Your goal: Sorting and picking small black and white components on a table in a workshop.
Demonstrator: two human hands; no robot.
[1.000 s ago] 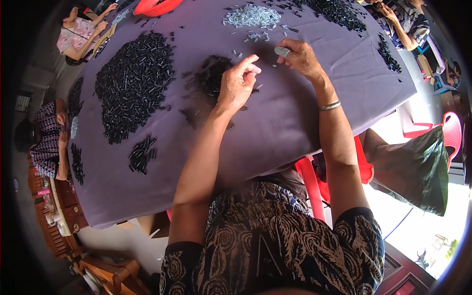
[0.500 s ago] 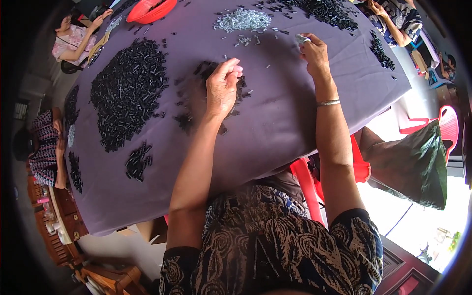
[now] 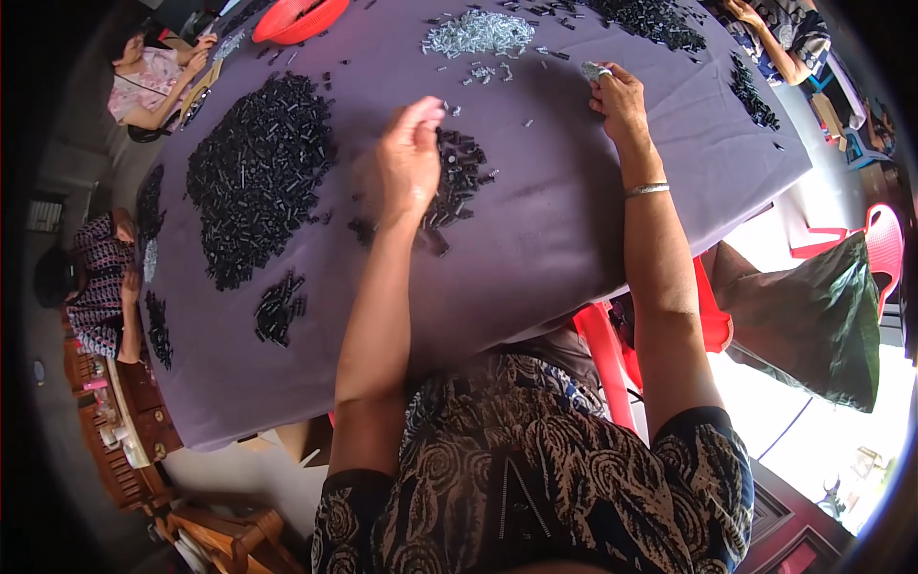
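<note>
My left hand point(image 3: 411, 158) hovers over a loose patch of small black cylindrical pieces point(image 3: 462, 177). Motion smears its fingertips, and the hand and wrist hide part of that patch. Farther right, my right hand point(image 3: 622, 100) is raised above the cloth, closed round some small clear plastic pieces point(image 3: 595, 70) that show at its fingertips. Beyond and between the hands, a heap of similar clear pieces point(image 3: 478, 34) lies on the purple-grey tablecloth point(image 3: 545, 230), with a few strays point(image 3: 483, 73) on its near side.
A big pile of black pieces point(image 3: 258, 172) covers the left part of the table, with a smaller cluster point(image 3: 279, 308) nearer me. More black pieces point(image 3: 650, 21) lie far right. A red basket point(image 3: 298, 21) stands at the far left. Other people sit around the table.
My left hand has shifted left and slightly up, uncovering more of the black patch. My right hand keeps its grip on the clear pieces. The whole view has shifted slightly.
</note>
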